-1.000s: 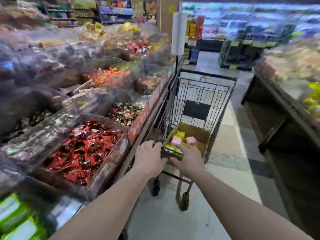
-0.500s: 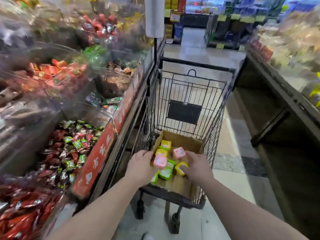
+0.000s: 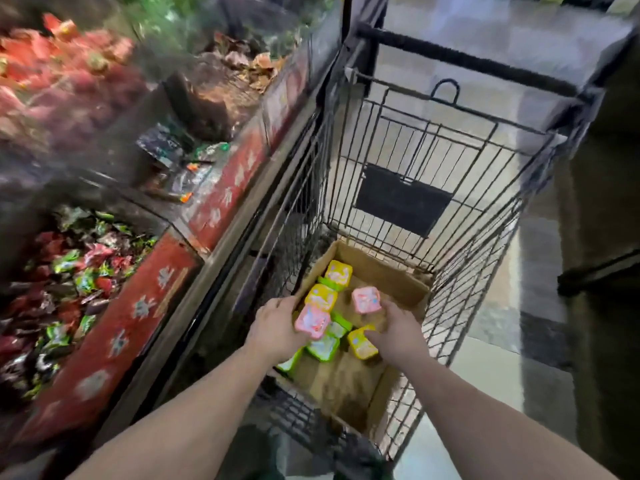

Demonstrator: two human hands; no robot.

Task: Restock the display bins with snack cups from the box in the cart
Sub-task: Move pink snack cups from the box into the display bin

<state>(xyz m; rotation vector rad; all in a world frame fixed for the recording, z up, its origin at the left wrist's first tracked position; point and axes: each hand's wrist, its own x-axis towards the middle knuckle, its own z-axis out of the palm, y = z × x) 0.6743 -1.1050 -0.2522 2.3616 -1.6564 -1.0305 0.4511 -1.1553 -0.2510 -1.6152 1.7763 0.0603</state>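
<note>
Hands lowered into box (image 3: 398,278); left fingers (image 3: 294,308) grip pink cup (image 3: 312,322).

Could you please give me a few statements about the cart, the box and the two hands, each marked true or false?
1. The brown cardboard box sits inside the black wire shopping cart. True.
2. The left hand holds a pink-lidded square snack cup. True.
3. The right hand rests on the cart's handle. False: it is down in the box among the cups.
4. Every cup in the box is pink. False: there are also yellow-lidded cups and green-lidded cups.
</note>
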